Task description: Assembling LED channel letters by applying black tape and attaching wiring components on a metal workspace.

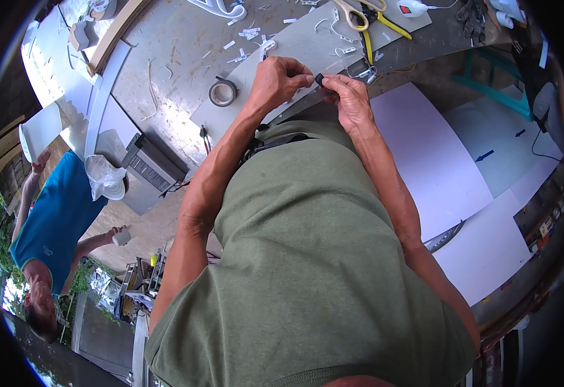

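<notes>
Close together over the near edge of the workbench are my two hands. My right hand [353, 100] pinches a small black piece [319, 80] between thumb and fingertips; its kind is too small to tell. Just left of it, my left hand [278, 80] is closed, thumb against forefinger, and what lies in that pinch I cannot make out. A roll of dark tape [222, 92] lies beside my left wrist. Small white LED modules [267, 46] with wires are strewn beyond my hands. Scissors with cream handles [354, 16] and yellow-handled pliers [393, 26] rest at the far right.
White sheets [424, 155] lie low on the right, near a teal stool [494, 84]. A grey power supply box [153, 164] sits left of me. Farther left, another person in a blue shirt [59, 216] holds a white panel [40, 132]. White scraps [251, 32] litter the bench.
</notes>
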{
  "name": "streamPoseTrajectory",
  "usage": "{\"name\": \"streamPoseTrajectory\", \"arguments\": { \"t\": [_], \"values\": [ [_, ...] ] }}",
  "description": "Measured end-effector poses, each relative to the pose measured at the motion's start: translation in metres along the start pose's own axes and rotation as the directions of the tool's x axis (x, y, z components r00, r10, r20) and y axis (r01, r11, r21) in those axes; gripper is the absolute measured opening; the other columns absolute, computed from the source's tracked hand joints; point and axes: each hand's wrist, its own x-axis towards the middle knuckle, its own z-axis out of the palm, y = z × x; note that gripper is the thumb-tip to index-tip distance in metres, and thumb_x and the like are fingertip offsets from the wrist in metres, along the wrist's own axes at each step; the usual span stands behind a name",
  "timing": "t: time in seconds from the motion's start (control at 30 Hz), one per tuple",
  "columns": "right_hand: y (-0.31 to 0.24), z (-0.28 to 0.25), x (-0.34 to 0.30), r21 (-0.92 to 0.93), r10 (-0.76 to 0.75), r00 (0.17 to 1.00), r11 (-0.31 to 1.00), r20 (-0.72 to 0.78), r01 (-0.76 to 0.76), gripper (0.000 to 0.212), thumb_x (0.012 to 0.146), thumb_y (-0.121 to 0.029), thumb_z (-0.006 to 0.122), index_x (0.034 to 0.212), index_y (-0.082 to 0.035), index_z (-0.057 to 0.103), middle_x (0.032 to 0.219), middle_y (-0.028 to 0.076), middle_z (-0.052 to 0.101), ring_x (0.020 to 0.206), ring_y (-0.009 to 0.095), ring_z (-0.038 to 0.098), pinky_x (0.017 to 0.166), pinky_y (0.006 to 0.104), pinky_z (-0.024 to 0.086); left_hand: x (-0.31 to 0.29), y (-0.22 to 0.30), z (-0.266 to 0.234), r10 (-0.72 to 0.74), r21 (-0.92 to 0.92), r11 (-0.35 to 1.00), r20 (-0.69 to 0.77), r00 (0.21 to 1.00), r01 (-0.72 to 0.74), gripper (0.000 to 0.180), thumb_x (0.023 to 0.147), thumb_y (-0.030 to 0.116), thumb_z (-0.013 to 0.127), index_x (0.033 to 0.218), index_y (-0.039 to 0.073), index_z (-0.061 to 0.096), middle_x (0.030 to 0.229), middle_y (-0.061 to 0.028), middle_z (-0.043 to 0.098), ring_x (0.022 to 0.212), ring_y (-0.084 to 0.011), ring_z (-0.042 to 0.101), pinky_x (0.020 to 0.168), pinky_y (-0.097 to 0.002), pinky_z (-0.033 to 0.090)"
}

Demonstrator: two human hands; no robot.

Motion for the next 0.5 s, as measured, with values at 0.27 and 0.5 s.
{"name": "streamPoseTrajectory", "arguments": {
  "t": [0.27,0.5],
  "values": [
    [-0.0042,0.0037,-0.0011,-0.029,0.047,0.998,0.998,-0.032,-0.048,0.020,0.082,-0.017,0.073,0.097,-0.005,0.075,0.090,0.001,0.073,0.081,0.011,0.064,0.072,0.0280,0.043,-0.0001,-0.0014,-0.0001,0.015,0.020,1.000,0.009,1.000,-0.016,0.019,0.084,0.018,0.078,0.096,0.003,0.079,0.079,-0.0059,0.076,0.069,-0.0095,0.069,0.058,-0.0261,0.053],
    [-0.0066,0.0034,0.0002,-0.037,0.056,0.998,0.998,-0.029,-0.057,0.019,0.080,-0.019,0.074,0.096,-0.007,0.075,0.088,0.000,0.072,0.082,0.010,0.062,0.073,0.0290,0.042,0.0004,-0.0028,0.0000,0.027,0.015,1.000,0.018,0.999,-0.027,0.019,0.084,0.019,0.078,0.096,0.003,0.079,0.078,-0.0055,0.075,0.064,-0.0088,0.065,0.054,-0.0265,0.051]
  ]
}}
